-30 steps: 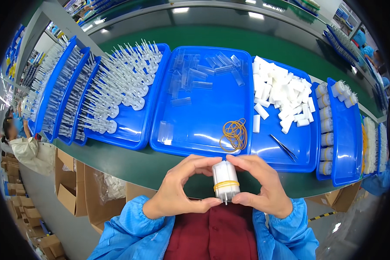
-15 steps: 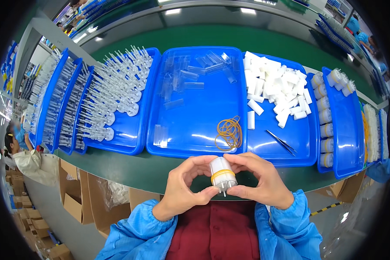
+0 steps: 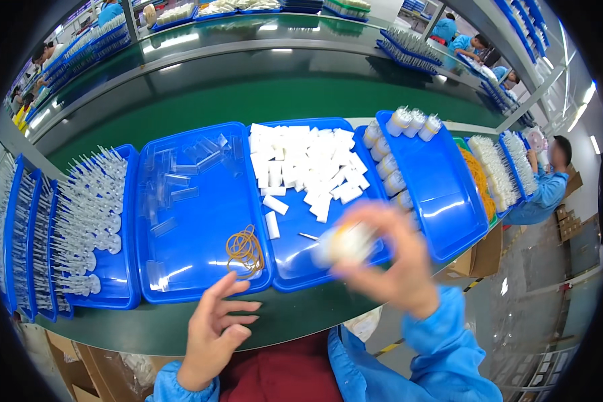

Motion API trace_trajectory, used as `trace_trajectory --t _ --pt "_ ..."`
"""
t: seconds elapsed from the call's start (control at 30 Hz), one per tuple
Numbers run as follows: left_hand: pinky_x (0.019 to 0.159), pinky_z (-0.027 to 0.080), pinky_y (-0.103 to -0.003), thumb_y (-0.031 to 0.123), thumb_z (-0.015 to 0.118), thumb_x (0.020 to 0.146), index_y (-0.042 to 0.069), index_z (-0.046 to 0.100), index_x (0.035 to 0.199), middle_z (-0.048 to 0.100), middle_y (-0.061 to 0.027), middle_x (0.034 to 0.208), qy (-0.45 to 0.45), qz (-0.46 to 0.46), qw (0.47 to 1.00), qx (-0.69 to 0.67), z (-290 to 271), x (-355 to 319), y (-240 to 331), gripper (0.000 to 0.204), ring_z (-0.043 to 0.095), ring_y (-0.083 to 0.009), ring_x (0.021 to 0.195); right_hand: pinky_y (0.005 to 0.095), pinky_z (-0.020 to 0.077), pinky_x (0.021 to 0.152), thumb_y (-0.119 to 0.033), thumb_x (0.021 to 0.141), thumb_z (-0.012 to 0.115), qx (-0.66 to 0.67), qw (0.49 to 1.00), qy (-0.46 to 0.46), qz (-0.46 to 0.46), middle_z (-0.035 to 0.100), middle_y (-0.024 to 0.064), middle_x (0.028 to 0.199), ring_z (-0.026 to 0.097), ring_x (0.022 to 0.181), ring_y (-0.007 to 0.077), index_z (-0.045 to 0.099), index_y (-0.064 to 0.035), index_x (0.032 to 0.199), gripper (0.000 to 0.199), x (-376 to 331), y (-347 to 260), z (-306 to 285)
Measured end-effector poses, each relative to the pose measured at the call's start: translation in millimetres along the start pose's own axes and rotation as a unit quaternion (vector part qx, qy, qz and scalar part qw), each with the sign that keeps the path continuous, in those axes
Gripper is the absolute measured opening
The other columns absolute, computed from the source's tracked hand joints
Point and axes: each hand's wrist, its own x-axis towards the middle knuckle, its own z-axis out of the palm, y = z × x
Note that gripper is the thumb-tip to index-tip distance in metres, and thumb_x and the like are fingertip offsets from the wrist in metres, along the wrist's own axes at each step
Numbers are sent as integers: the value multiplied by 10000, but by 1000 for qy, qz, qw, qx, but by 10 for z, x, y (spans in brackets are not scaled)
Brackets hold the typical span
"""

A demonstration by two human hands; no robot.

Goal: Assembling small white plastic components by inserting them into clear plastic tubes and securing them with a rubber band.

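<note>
A white, clear-ended cylinder (image 3: 348,244) with a yellow band around it is held up in my right hand (image 3: 405,268), above the tray of white blocks; motion blurs both. My left hand (image 3: 214,335) is open and holds nothing, its fingers apart just in front of a blue tray (image 3: 201,261). Inside that tray, tan rubber bands (image 3: 245,250) lie near the front right corner, and clear plastic tubes (image 3: 181,179) are scattered toward the back. White foam-like blocks (image 3: 301,161) fill the back of the neighbouring tray. Tweezers (image 3: 308,236) there are mostly hidden behind the cylinder.
At right, a blue tray (image 3: 442,208) carries several banded cylinders (image 3: 415,123) along its far edge, with more in a tray beneath. Stacked trays of thin-stemmed clear parts (image 3: 90,221) stand at left. Another person (image 3: 549,181) sits at the far right, beyond more trays.
My right hand has carried the banded cylinder away from my left hand, up and rightward over the trays. My left hand has let go and opened. The view has turned to the right.
</note>
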Motion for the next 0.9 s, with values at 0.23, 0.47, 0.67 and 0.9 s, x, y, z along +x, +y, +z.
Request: trace_trajectory --t 0.23,0.47,0.67,0.9 --pt "844 580 -310 -65 651 885 -63 515 1326 568 -195 1295 34 -12 999 32 -116 -22 31 461 665 -209 1043 318 526 855 -131 856 773 -238 924 193 227 680 131 1176 665 966 195 585 -18 1306 500 335 1863 -1841" --pt "820 579 -325 26 651 916 -74 548 1282 626 -183 1240 31 -6 997 67 -43 8 0 392 680 -209 1012 371 478 1011 -99 824 765 -218 955 112 167 610 189 1298 602 1170 319 555 -66 1387 601 612 2948 -2006" --pt "844 576 -316 -2 658 915 -67 553 1287 611 -167 1248 41 -21 996 76 -43 24 47 392 679 -211 1029 423 410 1094 -174 765 823 -245 958 25 149 552 178 1325 511 1272 356 601 -147 1337 614 882 2684 -1886" --pt "851 569 -319 21 666 917 -64 561 1282 625 -153 1244 37 -18 995 88 -49 27 63 389 676 -203 1032 416 398 1103 -221 742 858 -244 956 -9 163 554 182 1321 502 1280 350 617 -149 1322 633 1087 2837 -1868"
